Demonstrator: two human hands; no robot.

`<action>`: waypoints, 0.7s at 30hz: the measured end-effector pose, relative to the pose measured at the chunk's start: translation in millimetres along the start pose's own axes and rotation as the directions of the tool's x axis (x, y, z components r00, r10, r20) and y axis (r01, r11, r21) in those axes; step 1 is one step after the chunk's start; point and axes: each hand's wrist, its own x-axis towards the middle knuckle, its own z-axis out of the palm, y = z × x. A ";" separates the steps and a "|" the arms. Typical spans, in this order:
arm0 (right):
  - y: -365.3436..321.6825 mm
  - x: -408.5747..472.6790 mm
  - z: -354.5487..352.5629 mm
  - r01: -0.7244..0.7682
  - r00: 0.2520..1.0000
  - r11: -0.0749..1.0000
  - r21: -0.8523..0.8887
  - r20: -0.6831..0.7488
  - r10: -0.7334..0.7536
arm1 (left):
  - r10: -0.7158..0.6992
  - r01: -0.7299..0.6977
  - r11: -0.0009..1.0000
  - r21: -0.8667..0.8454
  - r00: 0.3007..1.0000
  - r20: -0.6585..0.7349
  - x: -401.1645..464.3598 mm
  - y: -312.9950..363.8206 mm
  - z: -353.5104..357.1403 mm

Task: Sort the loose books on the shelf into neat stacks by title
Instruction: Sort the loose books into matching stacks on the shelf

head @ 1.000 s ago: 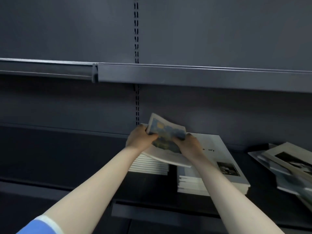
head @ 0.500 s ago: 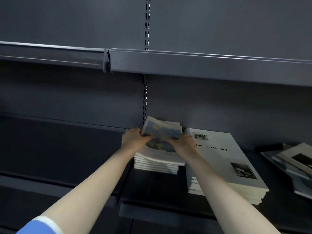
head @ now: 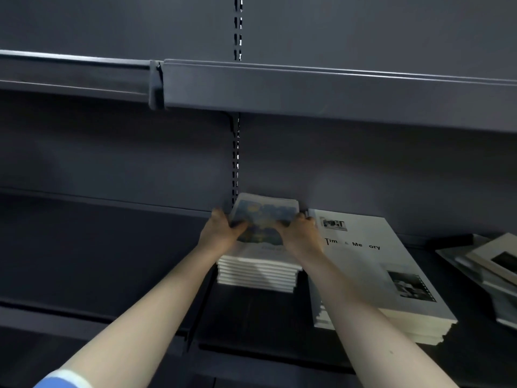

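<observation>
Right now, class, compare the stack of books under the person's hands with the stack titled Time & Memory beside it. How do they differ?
The blue-cover stack is gripped at its top book by the left hand and right hand; the Time & Memory stack is untouched. The blue-cover stack's top shows a blue and yellow picture; the Time & Memory stack's cover is white with black-and-white photos. The blue-cover stack looks narrower. Both lie flat on the lower shelf.

Cover of the top white book [head: 372,264] on the stack near the shelf's right end, printed in black with the partly legible title "Tim … Me … ory"; other covers carry no readable lettering.
</observation>
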 end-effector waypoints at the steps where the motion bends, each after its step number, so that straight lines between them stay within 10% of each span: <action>1: -0.3 0.9 0.4 -0.002 1.000 1.000 -0.007 0.000 0.002 | 0.008 -0.009 1.000 0.029 1.000 0.019 3.1 -0.4 0.4; 21: -7.4 24.9 2.5 -0.024 1.000 1.000 -0.016 -0.013 0.024 | -0.007 -0.011 0.991 0.134 0.991 0.133 36.6 3.7 9.6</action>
